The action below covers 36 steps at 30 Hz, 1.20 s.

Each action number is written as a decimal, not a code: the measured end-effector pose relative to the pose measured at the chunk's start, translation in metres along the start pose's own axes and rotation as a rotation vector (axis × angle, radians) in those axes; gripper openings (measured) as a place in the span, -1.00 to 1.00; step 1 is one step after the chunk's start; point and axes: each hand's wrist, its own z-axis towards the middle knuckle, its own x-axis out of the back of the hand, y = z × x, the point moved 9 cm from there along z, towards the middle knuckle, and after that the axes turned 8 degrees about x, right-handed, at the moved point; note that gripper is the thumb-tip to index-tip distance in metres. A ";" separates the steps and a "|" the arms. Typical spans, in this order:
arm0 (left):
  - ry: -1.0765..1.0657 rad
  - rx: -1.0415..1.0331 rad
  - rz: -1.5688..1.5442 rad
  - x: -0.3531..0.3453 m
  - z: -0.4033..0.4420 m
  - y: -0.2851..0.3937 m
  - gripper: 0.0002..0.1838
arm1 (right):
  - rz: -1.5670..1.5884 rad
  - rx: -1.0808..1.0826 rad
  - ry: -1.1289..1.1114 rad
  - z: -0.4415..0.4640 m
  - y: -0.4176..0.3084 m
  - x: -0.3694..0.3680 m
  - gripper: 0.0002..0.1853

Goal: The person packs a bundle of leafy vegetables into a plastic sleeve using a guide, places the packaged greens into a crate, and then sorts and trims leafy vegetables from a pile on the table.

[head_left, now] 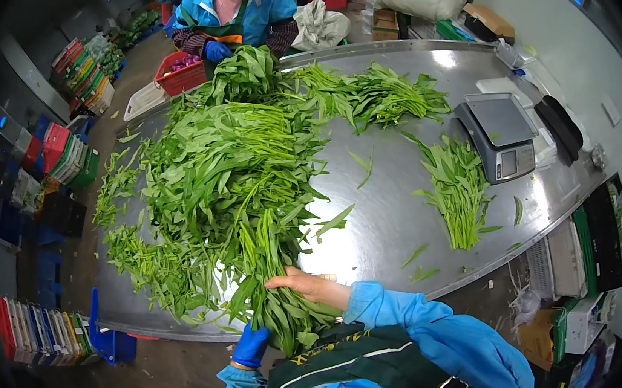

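Observation:
A large heap of leafy green stems [224, 158] covers the left half of the metal table [375, 225]. At the near edge, my bare right hand [295, 282] is wrapped round a bunch of greens [281, 311]. My left hand [252, 345], in a blue glove, touches the lower left leaves of that bunch; its fingers are partly hidden by the leaves. A smaller bunch [456, 190] lies apart on the right, beside a digital scale [502, 136]. More greens [391, 94] lie at the back of the table.
Across the table stands a co-worker [269, 9] in blue, a gloved hand behind the heap. A red basket [183, 75] and a white tray [143, 101] are at the back left. Stacked crates [45, 328] and a blue bin [114, 343] stand left, boxes [545, 332] right.

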 end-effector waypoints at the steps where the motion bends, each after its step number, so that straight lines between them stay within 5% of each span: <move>1: -0.021 -0.005 -0.268 -0.001 0.002 0.012 -0.35 | -0.020 -0.008 0.005 -0.001 -0.001 0.000 -0.52; 2: -0.036 -0.012 -0.537 -0.001 0.002 0.023 -0.33 | -0.021 -0.020 0.004 -0.003 -0.002 0.000 -0.52; 4: -0.142 -0.234 -0.575 0.010 -0.006 0.068 -0.27 | -0.066 0.017 -0.018 -0.003 -0.008 -0.003 -0.53; 6: 0.068 -0.177 -0.410 0.030 0.001 0.063 -0.28 | -0.123 0.003 -0.052 0.003 0.000 -0.004 -0.51; 10: 0.093 0.006 -0.129 0.003 0.006 0.038 -0.40 | -0.259 -0.045 -0.115 0.001 0.000 -0.021 -0.50; 14: 0.122 0.081 -0.244 -0.019 0.014 -0.001 -0.47 | -0.413 -0.049 -0.138 0.008 0.012 -0.016 -0.40; 15: 0.124 0.105 -0.366 -0.019 0.016 -0.011 -0.49 | -0.405 -0.190 -0.154 0.007 0.024 -0.010 -0.12; 16: 0.125 0.108 -0.363 -0.020 0.017 -0.013 -0.49 | -0.401 -0.189 -0.153 0.006 0.023 -0.008 -0.12; 19: 0.102 0.145 -0.362 0.004 0.036 -0.069 -0.48 | -0.295 -0.345 0.000 0.002 0.034 0.012 0.34; 24: 0.098 0.239 -0.550 -0.016 0.028 -0.029 -0.47 | -0.269 -0.319 0.069 0.010 0.036 0.026 0.24; 27: 0.116 0.287 -0.627 -0.016 0.023 -0.026 -0.49 | -0.214 -0.214 0.192 0.021 0.044 0.042 -0.04; 31: 0.085 -0.061 -0.023 -0.028 0.016 0.023 -0.54 | -0.215 -0.210 0.328 0.017 0.049 0.058 0.05; 32: 0.075 0.007 -0.078 -0.032 0.020 0.025 -0.53 | -0.103 -0.106 0.296 0.019 0.044 0.053 0.05; 34: 0.091 0.219 -0.531 -0.039 0.034 0.007 -0.52 | -0.158 -0.267 0.237 0.010 0.047 0.057 0.04; 36: 0.169 0.225 -0.420 -0.026 0.039 -0.008 -0.54 | -0.370 -0.356 0.400 -0.015 0.041 0.076 -0.20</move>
